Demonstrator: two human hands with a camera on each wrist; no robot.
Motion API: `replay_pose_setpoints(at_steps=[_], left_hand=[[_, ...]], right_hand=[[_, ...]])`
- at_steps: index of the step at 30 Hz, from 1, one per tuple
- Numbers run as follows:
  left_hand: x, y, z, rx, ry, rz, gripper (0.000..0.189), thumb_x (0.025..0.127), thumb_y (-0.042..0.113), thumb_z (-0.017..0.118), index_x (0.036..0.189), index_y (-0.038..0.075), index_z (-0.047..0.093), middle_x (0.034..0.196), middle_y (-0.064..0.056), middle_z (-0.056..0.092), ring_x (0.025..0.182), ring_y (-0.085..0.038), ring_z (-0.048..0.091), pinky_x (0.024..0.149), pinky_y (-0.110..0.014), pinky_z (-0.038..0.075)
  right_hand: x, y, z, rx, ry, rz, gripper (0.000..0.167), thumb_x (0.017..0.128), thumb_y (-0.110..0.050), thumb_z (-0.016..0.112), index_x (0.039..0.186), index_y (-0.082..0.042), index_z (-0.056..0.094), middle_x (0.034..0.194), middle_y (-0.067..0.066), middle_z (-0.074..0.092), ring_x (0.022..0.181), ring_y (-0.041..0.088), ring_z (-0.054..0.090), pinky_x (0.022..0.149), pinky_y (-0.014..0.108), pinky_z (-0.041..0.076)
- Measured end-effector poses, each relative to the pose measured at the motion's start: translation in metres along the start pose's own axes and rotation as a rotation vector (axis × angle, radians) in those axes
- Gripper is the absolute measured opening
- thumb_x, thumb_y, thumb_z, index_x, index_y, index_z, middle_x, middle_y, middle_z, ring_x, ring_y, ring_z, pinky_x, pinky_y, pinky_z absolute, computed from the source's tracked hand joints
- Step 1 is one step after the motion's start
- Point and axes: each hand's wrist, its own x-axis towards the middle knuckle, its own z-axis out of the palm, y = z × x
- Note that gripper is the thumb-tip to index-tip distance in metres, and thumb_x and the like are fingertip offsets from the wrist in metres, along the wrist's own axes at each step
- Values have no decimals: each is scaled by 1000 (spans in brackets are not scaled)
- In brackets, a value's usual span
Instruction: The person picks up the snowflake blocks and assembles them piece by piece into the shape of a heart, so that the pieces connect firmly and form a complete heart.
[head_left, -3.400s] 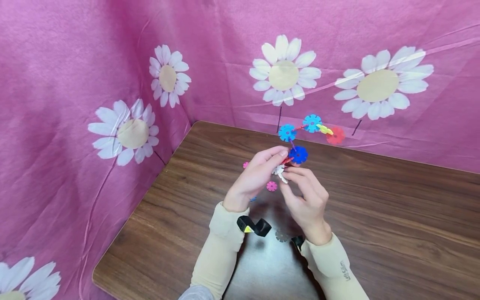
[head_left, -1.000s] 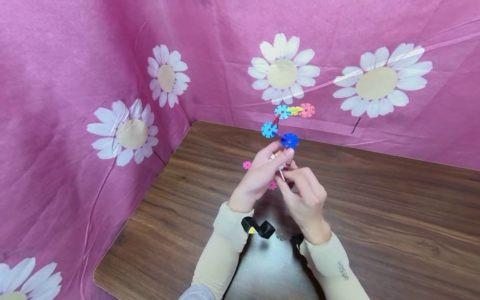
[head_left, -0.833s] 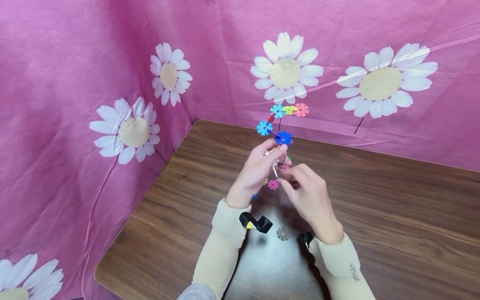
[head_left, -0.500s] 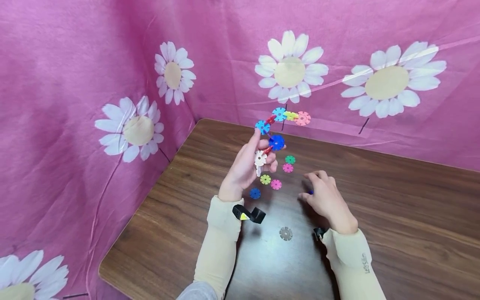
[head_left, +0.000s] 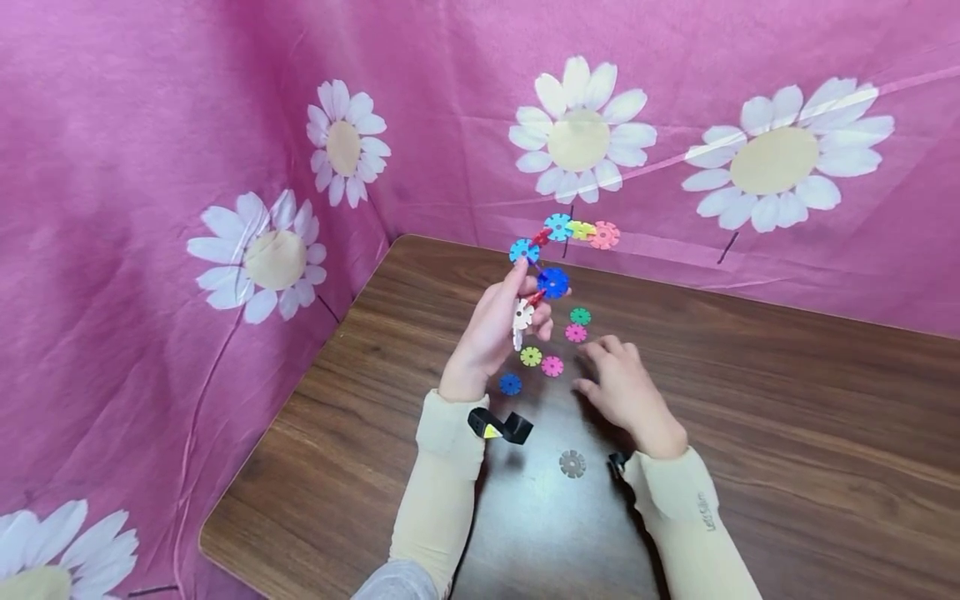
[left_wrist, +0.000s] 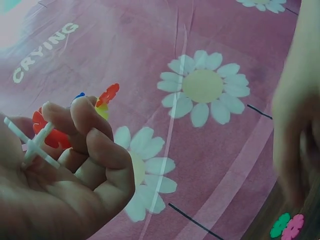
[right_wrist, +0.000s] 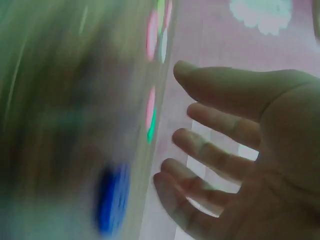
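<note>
In the head view my left hand [head_left: 480,337] holds a bent chain of slotted snowflake discs above the table. It runs from a white disc [head_left: 522,314] past a dark blue disc [head_left: 553,282] and light blue ones to a coral disc [head_left: 604,235]. Crossed white discs [left_wrist: 37,145] lie against the palm in the left wrist view, fingers curled about them. My right hand [head_left: 626,387] hovers low over the table, fingers spread and holding nothing. A blue disc [right_wrist: 114,200] shows blurred near its fingertips in the right wrist view; the hand hides it in the head view.
Loose discs lie on the wooden table [head_left: 787,433]: green [head_left: 581,316], pink [head_left: 576,332], yellow-green [head_left: 531,356], another pink [head_left: 552,366] and blue [head_left: 510,383]. A greyish disc [head_left: 572,463] lies nearer the person. A pink flowered cloth [head_left: 450,125] hangs behind.
My right hand has let go of the chain's white end and moved right and down, then slightly back left. The left hand has turned the chain, baring its white discs.
</note>
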Motion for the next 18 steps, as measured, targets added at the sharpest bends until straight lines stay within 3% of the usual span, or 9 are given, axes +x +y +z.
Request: replay_pose_setpoints(at_steps=[6, 9, 12, 16, 18], left_hand=[[-1, -1, 1, -38, 8, -4, 42, 104, 40, 35, 82, 7, 48, 56, 1, 48, 48, -11, 52, 53, -20, 51], [0, -3, 3, -40, 18, 13, 44, 105, 39, 34, 82, 6, 52, 54, 2, 48, 47, -11, 51, 51, -20, 50], [1, -5, 6, -17, 40, 43, 44, 104, 38, 36, 77, 8, 51, 53, 2, 48, 45, -11, 50, 51, -20, 49], [2, -7, 9, 25, 83, 77, 43, 104, 39, 38, 76, 8, 51, 52, 3, 48, 44, -10, 48, 49, -20, 47], [2, -7, 10, 23, 102, 93, 48, 104, 40, 38, 84, 2, 57, 52, 3, 48, 43, -10, 47, 48, -20, 46]], right_hand=[[29, -23, 18, -26, -164, 55, 49, 89, -24, 69, 130, -1, 54, 132, 25, 44, 110, 44, 44, 95, 58, 45], [38, -23, 19, -23, -225, 74, 37, 87, -20, 70, 116, 1, 59, 121, 25, 49, 102, 41, 49, 90, 53, 48], [39, -20, 16, 24, -272, 89, 26, 84, -17, 72, 100, -2, 58, 99, 16, 56, 87, 31, 53, 78, 43, 50], [28, -14, 15, 141, -187, 79, 16, 84, -13, 72, 92, -6, 59, 76, 5, 60, 68, 17, 54, 65, 31, 47], [18, -17, 13, 299, -88, 85, 13, 87, -10, 70, 93, -4, 61, 75, 5, 65, 64, 12, 58, 61, 27, 50]])
